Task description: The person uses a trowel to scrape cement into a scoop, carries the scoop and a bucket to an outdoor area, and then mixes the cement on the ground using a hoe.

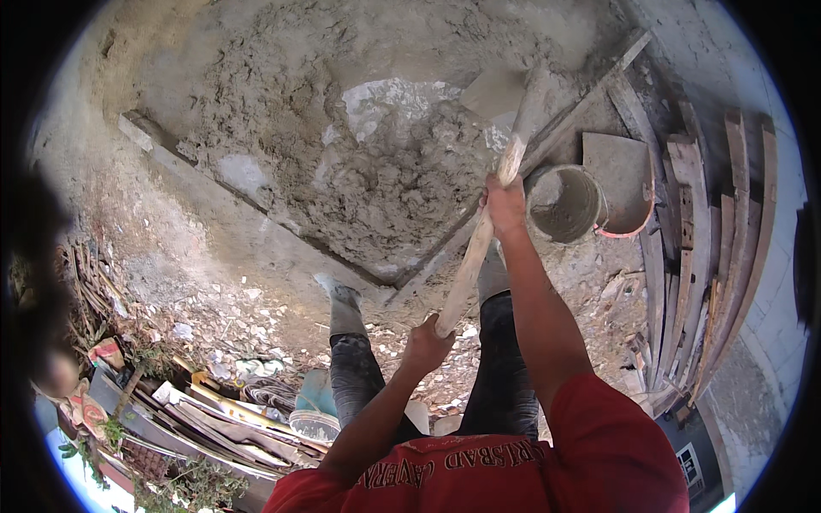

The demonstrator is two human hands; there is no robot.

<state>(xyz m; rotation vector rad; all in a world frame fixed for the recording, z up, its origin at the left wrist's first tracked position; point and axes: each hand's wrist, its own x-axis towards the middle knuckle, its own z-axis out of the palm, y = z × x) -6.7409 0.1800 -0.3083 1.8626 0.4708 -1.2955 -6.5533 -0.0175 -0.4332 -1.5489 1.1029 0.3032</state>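
Both my hands grip the long wooden handle of a hoe (469, 275), which runs slantwise up and to the right. My left hand (428, 344) is closed round the handle's near end, in front of my legs. Farther up the shaft, my right hand (505, 205) is wrapped round it. The wide grey blade lies at the far end, against the wet mortar (376, 188); its edge is hard to tell from the mix. Rough and lumpy, the mortar fills a corner formed by two boards, with pale smooth patches showing in it.
Right of the mix stand a mortar-coated bucket (564, 203) and an orange-rimmed container (619, 184). Long planks (684, 248) lean along the right side. Rubble (239, 321) covers the near ground. Behind on the left are a blue bucket (315, 405) and scrap wood (214, 427).
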